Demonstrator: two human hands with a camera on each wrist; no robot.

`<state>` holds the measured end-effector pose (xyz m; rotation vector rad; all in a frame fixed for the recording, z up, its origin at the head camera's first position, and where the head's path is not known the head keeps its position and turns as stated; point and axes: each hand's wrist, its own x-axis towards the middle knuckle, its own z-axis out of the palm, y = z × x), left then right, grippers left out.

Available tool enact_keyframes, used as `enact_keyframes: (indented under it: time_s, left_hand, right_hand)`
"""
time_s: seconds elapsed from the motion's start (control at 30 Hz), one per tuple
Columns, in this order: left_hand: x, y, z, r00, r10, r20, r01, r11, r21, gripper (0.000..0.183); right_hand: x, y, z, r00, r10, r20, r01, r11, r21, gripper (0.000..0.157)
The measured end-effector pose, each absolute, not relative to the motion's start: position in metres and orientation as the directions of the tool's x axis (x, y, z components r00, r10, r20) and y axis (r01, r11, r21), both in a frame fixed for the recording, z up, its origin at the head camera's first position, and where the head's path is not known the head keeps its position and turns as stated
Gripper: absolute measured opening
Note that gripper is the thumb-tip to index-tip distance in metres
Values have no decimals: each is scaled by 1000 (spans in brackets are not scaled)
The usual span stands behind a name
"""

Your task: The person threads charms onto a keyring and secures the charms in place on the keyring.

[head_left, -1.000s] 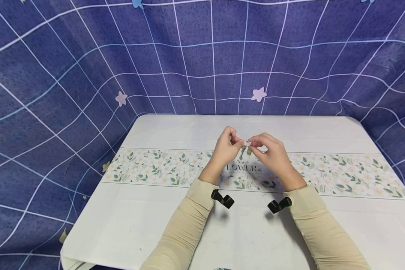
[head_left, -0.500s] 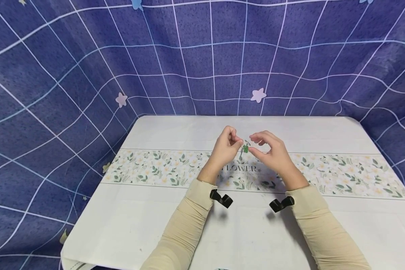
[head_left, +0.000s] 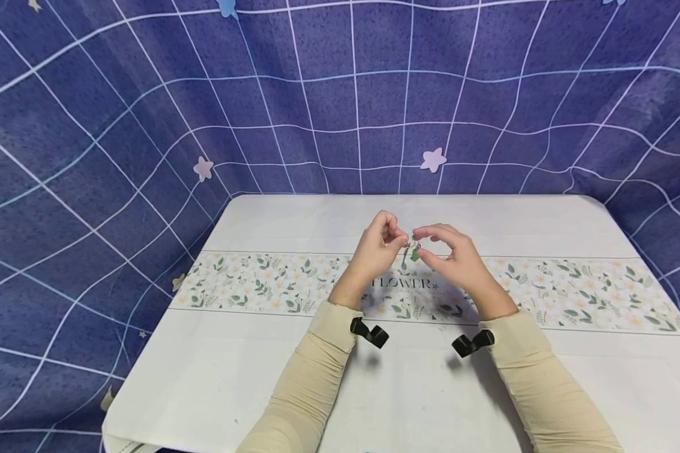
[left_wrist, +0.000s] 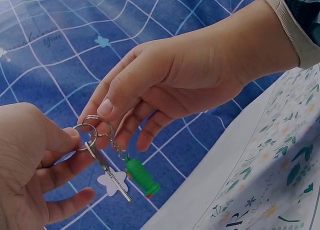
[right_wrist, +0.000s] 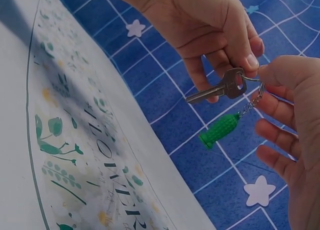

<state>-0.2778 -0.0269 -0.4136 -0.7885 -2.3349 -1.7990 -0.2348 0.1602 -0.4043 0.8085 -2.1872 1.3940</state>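
Key ring clamped in fingers of left hand: hold steady, with key and green charm below it; beside it, right hand, grip unclear.

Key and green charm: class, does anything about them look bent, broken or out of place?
Nothing stands out: the key looks straight, and the green charm appears whole on its chain. Any finer wear is too small to tell.

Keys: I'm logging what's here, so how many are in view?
1: the key is on a metal ring, beside the green charm; another could be hidden behind it.
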Motion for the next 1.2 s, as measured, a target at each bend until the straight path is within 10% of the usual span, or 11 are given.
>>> enact_keyframes:
  time_s: [1.2]
  left_hand:
    - [-275, -28, -410, -840, 362, 405, 498, 213, 841, 26]
  right_hand:
    - [-233, 159, -403, -763, -230, 604, -644, 335, -687, 28]
